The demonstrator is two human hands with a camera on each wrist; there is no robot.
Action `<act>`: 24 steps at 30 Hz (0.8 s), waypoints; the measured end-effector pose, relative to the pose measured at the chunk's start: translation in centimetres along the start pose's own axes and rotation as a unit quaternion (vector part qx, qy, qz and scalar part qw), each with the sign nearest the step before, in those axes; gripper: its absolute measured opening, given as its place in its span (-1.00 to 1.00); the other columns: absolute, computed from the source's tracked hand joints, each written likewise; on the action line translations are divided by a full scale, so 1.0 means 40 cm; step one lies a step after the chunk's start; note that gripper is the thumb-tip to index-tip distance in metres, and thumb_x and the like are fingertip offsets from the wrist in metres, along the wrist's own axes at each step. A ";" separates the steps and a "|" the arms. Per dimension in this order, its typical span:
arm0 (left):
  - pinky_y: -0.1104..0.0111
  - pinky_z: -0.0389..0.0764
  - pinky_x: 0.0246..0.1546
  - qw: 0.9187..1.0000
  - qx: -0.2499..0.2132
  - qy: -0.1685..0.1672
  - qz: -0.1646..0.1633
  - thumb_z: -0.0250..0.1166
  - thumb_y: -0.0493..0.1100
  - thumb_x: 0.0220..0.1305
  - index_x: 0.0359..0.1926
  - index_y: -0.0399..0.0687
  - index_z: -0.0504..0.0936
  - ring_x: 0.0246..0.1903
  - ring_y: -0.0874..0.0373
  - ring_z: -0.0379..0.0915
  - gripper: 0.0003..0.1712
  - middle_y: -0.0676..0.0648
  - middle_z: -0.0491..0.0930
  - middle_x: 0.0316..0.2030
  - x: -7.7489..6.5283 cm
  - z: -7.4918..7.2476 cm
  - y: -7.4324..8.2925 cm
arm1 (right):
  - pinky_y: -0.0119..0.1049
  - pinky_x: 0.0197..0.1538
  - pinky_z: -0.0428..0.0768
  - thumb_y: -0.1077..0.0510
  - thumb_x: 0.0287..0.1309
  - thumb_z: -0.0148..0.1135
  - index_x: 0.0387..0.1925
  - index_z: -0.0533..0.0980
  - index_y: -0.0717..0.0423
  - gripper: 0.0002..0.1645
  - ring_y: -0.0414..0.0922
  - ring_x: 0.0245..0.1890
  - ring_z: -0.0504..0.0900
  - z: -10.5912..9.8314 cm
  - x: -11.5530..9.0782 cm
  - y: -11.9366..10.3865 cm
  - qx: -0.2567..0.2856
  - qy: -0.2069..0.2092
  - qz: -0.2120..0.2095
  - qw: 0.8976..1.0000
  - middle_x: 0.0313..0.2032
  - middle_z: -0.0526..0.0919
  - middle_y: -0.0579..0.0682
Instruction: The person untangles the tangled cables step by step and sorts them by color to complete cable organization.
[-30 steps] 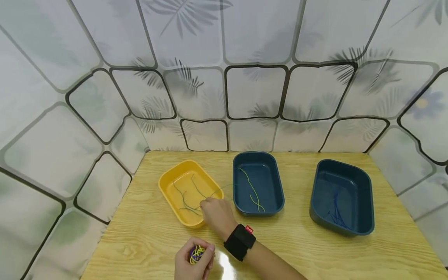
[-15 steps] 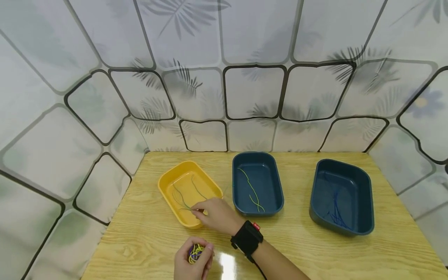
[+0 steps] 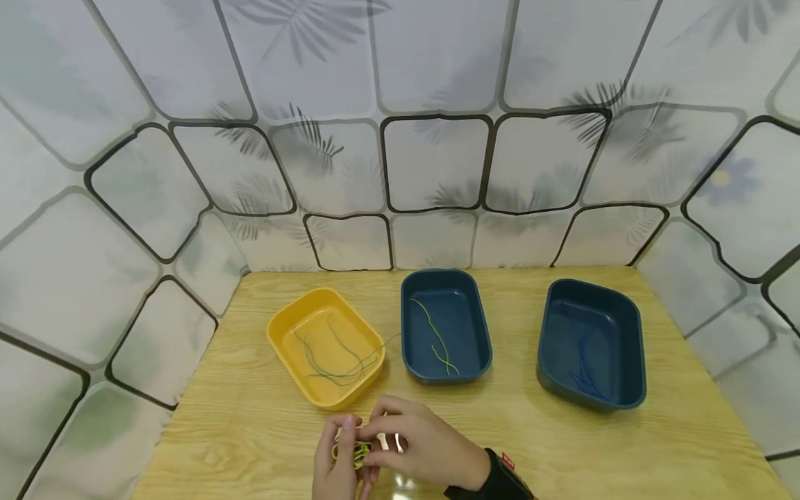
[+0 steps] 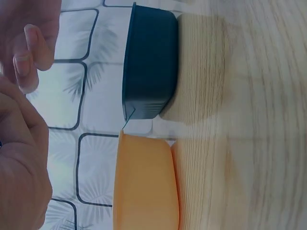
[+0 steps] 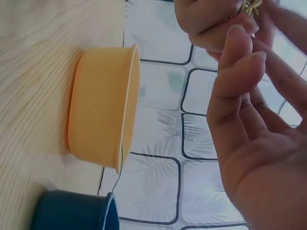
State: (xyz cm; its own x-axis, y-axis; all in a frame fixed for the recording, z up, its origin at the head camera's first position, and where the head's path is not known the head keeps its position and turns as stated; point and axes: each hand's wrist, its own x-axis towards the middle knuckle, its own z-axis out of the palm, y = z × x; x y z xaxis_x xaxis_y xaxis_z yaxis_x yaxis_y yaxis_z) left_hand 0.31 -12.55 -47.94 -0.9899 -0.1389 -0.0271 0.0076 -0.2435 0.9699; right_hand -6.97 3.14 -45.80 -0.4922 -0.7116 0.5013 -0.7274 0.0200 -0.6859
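My left hand (image 3: 334, 458) holds a small tangled bundle of yellow and dark strings (image 3: 361, 453) low in the head view. Beside it, my right hand (image 3: 431, 444) reaches in from the right, its thumb and forefinger apart at the bundle's edge. In the right wrist view, a bit of the bundle (image 5: 252, 6) pokes out between the left fingers, just above the right fingertips (image 5: 237, 36). Thin green strings (image 3: 337, 378) lie in the yellow bin (image 3: 286, 364), in front of which both hands are. One green strand stretches over its rim toward the middle blue bin (image 3: 459, 312).
Yellow-green strings (image 3: 431, 326) lie in the middle bin. A second dark blue bin (image 3: 615, 333) stands to the right, with blue strings (image 3: 584, 368) inside. All three bins are on a wood-grain table (image 3: 231, 389), backed by a patterned curtain (image 3: 431, 160).
My right hand has left the yellow bin, where it was at the green strings, and come back to the bundle in my left hand. The head view has turned slightly right.
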 end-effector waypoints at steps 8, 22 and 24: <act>0.42 0.44 -0.89 0.998 0.041 -0.048 -0.022 0.07 -0.10 0.58 -0.15 -0.32 0.46 -0.72 0.19 0.43 -0.70 -0.16 0.55 -0.56 0.000 0.024 -0.006 | -0.73 -0.40 0.38 0.28 0.29 0.34 -0.26 0.61 -0.02 -0.88 -0.42 -0.46 0.39 -0.003 -0.033 -0.019 -0.086 0.060 -0.002 0.994 -0.31 0.51 -0.22; 0.36 0.50 -0.85 0.997 0.028 -0.041 0.066 0.25 -0.37 0.40 0.02 -0.41 0.61 -0.57 0.09 0.58 -0.77 -0.22 0.67 -0.16 -0.005 0.021 -0.010 | -0.66 -0.19 0.48 0.27 0.32 0.30 -0.18 0.62 0.04 -0.90 -0.38 -0.30 0.50 -0.030 -0.053 -0.040 -0.164 0.106 -0.044 0.980 -0.21 0.51 -0.16; 0.34 0.50 -0.86 0.997 0.029 -0.046 0.056 0.24 -0.36 0.41 0.13 -0.45 0.55 -0.59 0.07 0.58 -0.67 -0.22 0.65 -0.12 -0.006 0.027 -0.014 | -0.64 -0.16 0.49 0.29 0.29 0.32 -0.18 0.62 0.02 -0.87 -0.37 -0.26 0.52 -0.026 -0.055 -0.038 -0.152 0.101 -0.049 0.982 -0.20 0.52 -0.16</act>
State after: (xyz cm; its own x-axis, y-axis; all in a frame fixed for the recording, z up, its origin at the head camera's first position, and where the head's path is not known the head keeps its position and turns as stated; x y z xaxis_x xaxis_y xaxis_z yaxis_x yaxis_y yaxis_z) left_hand 0.39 -11.34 -48.21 -0.9921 -0.0736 0.1013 0.1129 -0.1746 0.9781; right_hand -5.29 5.41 -45.29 -0.4755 -0.5671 0.6726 -0.8700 0.1898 -0.4550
